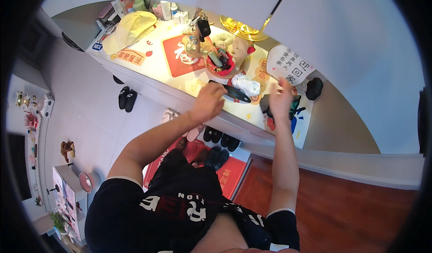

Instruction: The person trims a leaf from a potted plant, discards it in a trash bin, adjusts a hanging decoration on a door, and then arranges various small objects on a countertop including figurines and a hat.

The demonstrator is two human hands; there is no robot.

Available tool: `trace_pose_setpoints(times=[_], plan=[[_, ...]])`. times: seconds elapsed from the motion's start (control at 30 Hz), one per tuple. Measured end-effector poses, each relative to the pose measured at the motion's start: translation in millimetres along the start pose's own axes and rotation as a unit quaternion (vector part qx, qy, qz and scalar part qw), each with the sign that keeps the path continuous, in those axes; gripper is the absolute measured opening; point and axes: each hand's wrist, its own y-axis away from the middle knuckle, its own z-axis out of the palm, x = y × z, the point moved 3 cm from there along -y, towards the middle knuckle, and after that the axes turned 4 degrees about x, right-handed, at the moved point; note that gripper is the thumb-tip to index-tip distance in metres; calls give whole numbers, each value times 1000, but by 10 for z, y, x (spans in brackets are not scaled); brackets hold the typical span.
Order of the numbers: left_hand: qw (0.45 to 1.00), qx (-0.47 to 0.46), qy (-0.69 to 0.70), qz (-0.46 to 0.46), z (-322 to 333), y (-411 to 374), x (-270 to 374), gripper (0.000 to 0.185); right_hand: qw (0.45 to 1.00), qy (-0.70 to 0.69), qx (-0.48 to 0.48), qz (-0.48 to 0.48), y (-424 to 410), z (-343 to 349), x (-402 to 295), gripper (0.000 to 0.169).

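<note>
My left hand (208, 101) is at the front edge of the white cabinet counter (158, 70), with curled fingers. Right at its fingertips lies a black elongated object with a hole in one end (239, 94), perhaps a shoehorn; whether the fingers grip it is unclear. My right hand (281, 101), blurred, hovers in front of a dark grey and green fabric bundle (296, 103) and hides part of it. Between the hands rests a crumpled white cloth bundle (246, 85). Behind it is a cat figurine (241, 52) beside a red bowl of small items (221, 64).
A yellow cap (130, 32), a red mat (179, 59) and a gold dish (243, 28) are on the counter. A black rounded object (314, 88) sits at its right end. White cabinet doors (337, 26) overhang it. Slippers (127, 99) and a red floor mat (233, 177) are below.
</note>
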Motion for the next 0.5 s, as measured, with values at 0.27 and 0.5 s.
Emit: trace_pose_setpoints(times=[0.27, 0.5], plan=[[991, -73, -113, -25, 80, -111, -506, 37, 986, 58, -144, -52, 178, 449, -251, 32], [989, -147, 29, -14, -8, -218, -542, 31, 969, 176, 156, 80, -14, -753, 590, 25]])
